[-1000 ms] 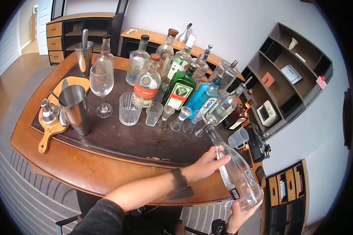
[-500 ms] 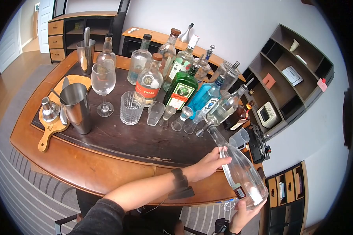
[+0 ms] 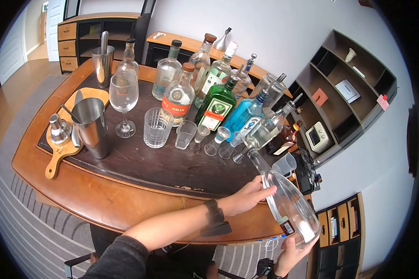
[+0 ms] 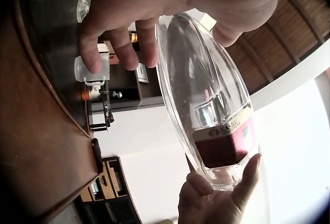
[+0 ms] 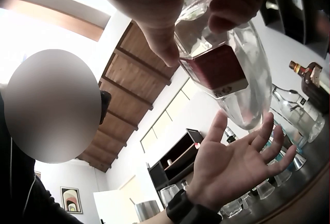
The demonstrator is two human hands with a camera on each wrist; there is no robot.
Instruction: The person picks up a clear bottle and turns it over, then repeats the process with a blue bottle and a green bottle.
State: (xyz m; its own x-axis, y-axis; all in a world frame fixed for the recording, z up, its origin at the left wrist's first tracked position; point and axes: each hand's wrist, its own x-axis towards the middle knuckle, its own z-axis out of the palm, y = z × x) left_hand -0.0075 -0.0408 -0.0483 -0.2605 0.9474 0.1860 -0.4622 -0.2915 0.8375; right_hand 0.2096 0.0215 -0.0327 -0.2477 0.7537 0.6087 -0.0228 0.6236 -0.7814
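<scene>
A clear glass bottle (image 3: 288,207) with a dark red label (image 4: 224,144) leans over the table's near right edge, its neck pointing up toward a row of small shot glasses (image 3: 219,142). My left hand (image 3: 246,195) lies against the bottle's shoulder with fingers stretched and spread (image 5: 232,167), thumb on the other side (image 4: 232,28). My right hand (image 3: 291,255) grips the bottle's base from below; its thumb and fingers (image 5: 170,7) curl round the bottom edge. The bottle (image 5: 232,64) looks almost empty.
Several liquor bottles (image 3: 216,104) stand at the back of the dark table top (image 3: 163,167). A tumbler (image 3: 156,128), wine glass (image 3: 121,95), steel shaker (image 3: 91,128) and wooden board (image 3: 63,149) stand to the left. A plastic measuring cup (image 3: 284,163) sits right of the bottle's neck.
The bottle has shifted a little to the right and its base has sunk slightly, with the right hand following. The left hand stays at the bottle's shoulder.
</scene>
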